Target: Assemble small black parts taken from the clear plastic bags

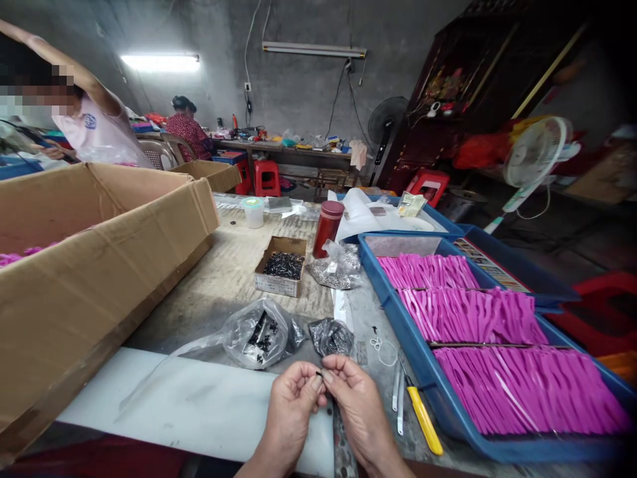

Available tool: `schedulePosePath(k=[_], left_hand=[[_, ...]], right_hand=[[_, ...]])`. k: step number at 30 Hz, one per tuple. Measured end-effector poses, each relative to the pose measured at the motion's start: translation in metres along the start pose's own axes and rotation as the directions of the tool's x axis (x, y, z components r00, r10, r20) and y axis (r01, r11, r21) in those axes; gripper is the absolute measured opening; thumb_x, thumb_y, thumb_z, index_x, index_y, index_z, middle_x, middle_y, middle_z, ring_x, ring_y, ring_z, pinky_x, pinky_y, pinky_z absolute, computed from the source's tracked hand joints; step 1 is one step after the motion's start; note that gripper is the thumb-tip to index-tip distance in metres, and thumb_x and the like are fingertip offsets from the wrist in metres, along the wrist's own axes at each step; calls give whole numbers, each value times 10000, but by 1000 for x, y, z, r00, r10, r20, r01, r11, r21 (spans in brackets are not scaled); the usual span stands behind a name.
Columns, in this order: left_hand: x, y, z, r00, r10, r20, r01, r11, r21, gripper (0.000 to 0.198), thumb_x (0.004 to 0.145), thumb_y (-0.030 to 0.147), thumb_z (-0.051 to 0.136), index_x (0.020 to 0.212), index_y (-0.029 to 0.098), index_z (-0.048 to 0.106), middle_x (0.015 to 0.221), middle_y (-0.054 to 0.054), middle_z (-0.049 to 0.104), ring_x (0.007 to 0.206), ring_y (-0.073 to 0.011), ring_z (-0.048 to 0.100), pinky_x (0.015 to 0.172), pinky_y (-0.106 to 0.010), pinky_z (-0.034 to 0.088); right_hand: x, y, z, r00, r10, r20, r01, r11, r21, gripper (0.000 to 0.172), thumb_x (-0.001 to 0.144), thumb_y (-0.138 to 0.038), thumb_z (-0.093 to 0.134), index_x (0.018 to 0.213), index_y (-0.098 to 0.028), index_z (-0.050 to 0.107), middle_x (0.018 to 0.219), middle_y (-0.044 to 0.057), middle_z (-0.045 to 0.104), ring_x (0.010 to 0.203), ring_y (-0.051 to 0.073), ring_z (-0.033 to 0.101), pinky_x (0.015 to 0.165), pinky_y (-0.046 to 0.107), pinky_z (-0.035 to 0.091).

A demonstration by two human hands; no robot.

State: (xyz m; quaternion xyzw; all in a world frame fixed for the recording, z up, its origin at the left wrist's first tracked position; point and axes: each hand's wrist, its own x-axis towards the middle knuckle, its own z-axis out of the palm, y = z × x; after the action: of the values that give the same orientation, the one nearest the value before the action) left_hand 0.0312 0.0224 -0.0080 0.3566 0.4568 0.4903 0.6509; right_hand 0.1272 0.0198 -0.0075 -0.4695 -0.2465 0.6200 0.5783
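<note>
My left hand (pixel 293 405) and my right hand (pixel 355 405) meet fingertip to fingertip over the front edge of the table. Between the pinched fingers shows a tiny black part (pixel 319 374), too small to name. Just beyond my hands lie a clear plastic bag (pixel 239 335) with small black pieces inside and a dark plastic bag (pixel 332 337). To the right of my right hand lie a yellow-handled tool (pixel 424 418), thin metal strips (pixel 399 398) and a white loop of string (pixel 381 348).
A blue crate (pixel 393 312) of pink plastic pieces stands at the right. A large cardboard box (pixel 109 279) stands at the left. Farther back are a small box (pixel 277 285) of black parts, a red canister (pixel 328 226) and a clear tub (pixel 253 214). Two people sit beyond.
</note>
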Motion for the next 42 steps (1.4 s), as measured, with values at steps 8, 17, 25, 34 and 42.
schedulePosePath(k=[8,17,25,34,42], left_hand=[[2,0,0,1000,-5,-9,5,1000,9,180,611,260,640,599,108,544,433,44,517,407,-53,423,416,-151,315],[1,1,-2,999,-49,23,49,999,-14,201,594,281,661,616,109,559,527,10,575,437,-65,465,412,-155,325],[0,9,-5,997,-29,73,28,999,16,166,639,258,635,622,111,561,520,25,547,440,-56,449,428,-152,336],[-1,9,-7,994,-41,106,41,999,-1,174,632,272,641,645,107,585,518,17,558,445,-61,456,433,-152,340],[-3,13,-6,994,-50,102,48,999,17,173,611,281,652,618,117,599,485,26,540,436,-67,441,437,-161,334]], right_hand=[[0,4,1,994,-21,108,30,996,-86,164,645,-288,612,606,-166,510,456,-62,484,415,85,441,418,196,350],[5,-5,-11,976,-203,79,216,948,-234,162,692,-315,563,634,-171,516,572,-30,525,500,94,444,501,211,384],[-3,-15,-15,971,-200,130,237,861,-449,195,661,-322,585,765,-164,632,692,38,609,660,172,539,638,288,432],[-9,-13,-13,979,-121,165,162,951,-264,236,638,-340,626,798,-179,561,612,-16,578,574,128,545,562,242,431],[-9,-11,-12,974,-79,214,130,963,-237,222,676,-331,601,817,-178,522,605,-24,562,572,122,541,567,242,411]])
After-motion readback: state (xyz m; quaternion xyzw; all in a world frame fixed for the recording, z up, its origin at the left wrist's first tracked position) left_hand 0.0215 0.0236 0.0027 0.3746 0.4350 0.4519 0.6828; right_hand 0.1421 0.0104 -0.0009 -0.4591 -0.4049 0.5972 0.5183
